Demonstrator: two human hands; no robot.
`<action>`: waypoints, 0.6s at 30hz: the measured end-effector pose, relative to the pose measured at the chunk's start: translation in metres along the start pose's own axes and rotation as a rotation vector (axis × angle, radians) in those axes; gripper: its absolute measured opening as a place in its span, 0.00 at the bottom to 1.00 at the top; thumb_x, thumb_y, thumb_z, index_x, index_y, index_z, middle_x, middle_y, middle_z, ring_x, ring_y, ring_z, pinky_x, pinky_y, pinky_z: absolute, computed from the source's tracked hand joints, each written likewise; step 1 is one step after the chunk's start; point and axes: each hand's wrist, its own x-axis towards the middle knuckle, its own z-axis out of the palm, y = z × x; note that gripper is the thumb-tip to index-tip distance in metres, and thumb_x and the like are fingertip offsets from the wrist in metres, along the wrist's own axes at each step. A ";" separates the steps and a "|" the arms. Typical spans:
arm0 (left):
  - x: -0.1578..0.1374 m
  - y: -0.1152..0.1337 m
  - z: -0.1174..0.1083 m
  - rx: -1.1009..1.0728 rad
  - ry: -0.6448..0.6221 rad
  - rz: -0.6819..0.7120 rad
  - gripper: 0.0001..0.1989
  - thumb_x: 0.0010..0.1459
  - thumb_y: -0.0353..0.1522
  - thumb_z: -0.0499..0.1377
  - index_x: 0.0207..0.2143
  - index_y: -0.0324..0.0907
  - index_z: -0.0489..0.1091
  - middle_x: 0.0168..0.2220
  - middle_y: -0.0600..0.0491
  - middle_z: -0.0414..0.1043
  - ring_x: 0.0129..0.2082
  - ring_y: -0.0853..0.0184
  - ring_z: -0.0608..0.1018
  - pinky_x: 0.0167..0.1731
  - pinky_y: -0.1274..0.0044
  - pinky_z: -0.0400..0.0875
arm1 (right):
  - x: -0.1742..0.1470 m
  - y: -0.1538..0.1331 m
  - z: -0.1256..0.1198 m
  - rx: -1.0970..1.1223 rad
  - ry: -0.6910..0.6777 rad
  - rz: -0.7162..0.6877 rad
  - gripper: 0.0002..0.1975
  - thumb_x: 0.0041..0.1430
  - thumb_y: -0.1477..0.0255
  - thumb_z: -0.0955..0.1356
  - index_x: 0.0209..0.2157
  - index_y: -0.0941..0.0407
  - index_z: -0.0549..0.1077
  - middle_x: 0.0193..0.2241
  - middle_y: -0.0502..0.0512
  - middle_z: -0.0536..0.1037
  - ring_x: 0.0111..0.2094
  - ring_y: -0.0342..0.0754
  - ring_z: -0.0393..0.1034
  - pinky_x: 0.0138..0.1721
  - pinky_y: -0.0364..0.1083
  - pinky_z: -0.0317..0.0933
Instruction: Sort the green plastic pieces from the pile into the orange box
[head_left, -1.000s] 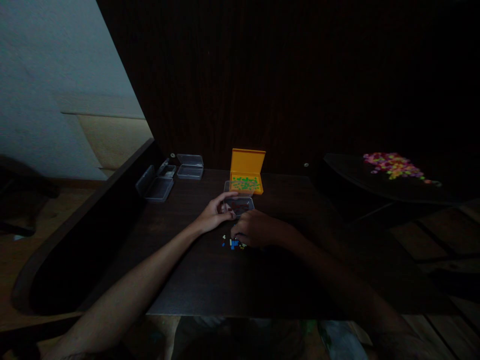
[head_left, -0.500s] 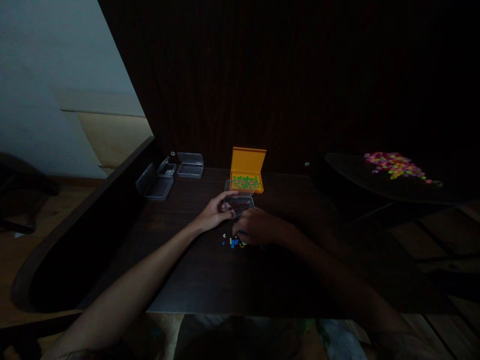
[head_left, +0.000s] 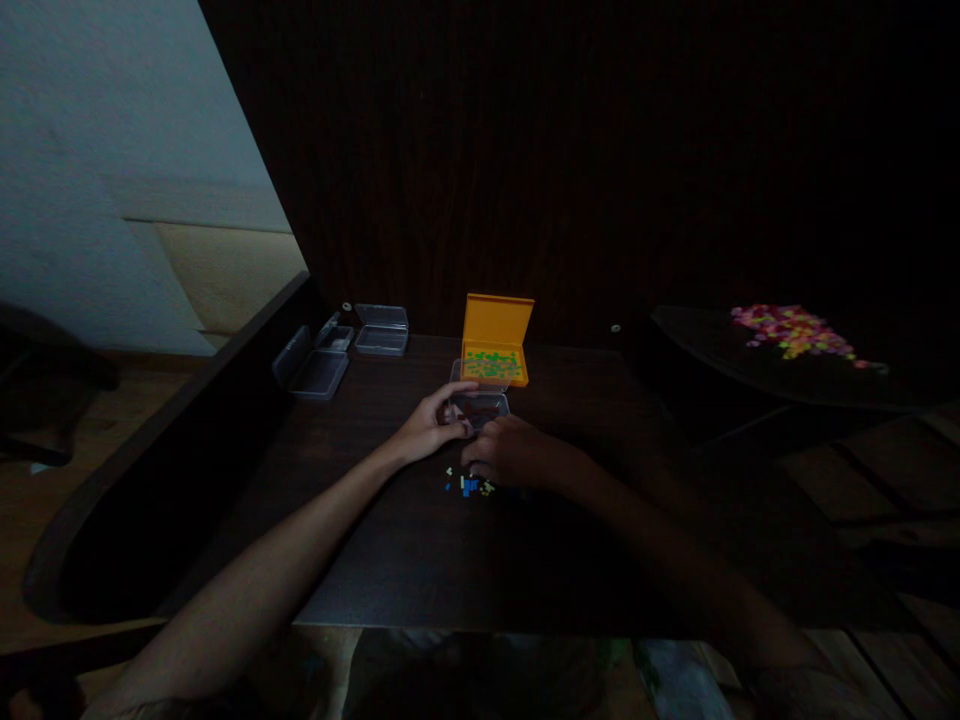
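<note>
My left hand [head_left: 435,425] grips the left side of a small clear plastic box [head_left: 499,403] whose lid stands open at the back. A few dark pieces seem to lie inside, too dim to name. Just in front of the box, my right hand [head_left: 506,452] is bent with its fingers closed and pointing down; whatever is between the fingertips is hidden. Below those fingers lies a small pile of blue pieces [head_left: 470,487], with pale yellow pieces [head_left: 487,489] scattered beside it on the dark table [head_left: 405,550].
Behind the clear box stands an open orange box [head_left: 496,320] holding green pieces [head_left: 491,364]. Open clear boxes [head_left: 319,373] sit at the back left near the side panel [head_left: 172,450]. A heap of pink and yellow pieces [head_left: 799,332] lies on a dark surface at the right.
My right hand has shifted very slightly to the left over the pile, its fingers curling a little. My left hand and the clear box stay in place.
</note>
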 end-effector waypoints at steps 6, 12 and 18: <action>-0.001 -0.001 0.000 0.000 0.023 -0.029 0.31 0.46 0.26 0.65 0.54 0.40 0.65 0.37 0.52 0.74 0.28 0.73 0.73 0.33 0.78 0.70 | 0.001 -0.004 -0.004 -0.007 -0.027 -0.019 0.11 0.62 0.72 0.64 0.42 0.53 0.78 0.37 0.58 0.79 0.38 0.50 0.72 0.38 0.46 0.57; -0.001 0.000 0.001 0.022 0.052 -0.021 0.30 0.45 0.28 0.66 0.53 0.41 0.66 0.49 0.47 0.71 0.30 0.73 0.73 0.34 0.78 0.70 | 0.002 -0.005 0.001 -0.049 -0.006 -0.045 0.11 0.62 0.70 0.64 0.40 0.56 0.77 0.35 0.60 0.78 0.36 0.50 0.71 0.36 0.46 0.56; 0.000 0.002 0.000 0.003 0.024 -0.015 0.31 0.44 0.27 0.66 0.54 0.41 0.65 0.47 0.48 0.72 0.30 0.72 0.74 0.37 0.76 0.70 | -0.007 0.003 -0.010 0.044 0.056 -0.074 0.08 0.58 0.69 0.67 0.36 0.55 0.78 0.32 0.56 0.78 0.34 0.47 0.70 0.37 0.45 0.54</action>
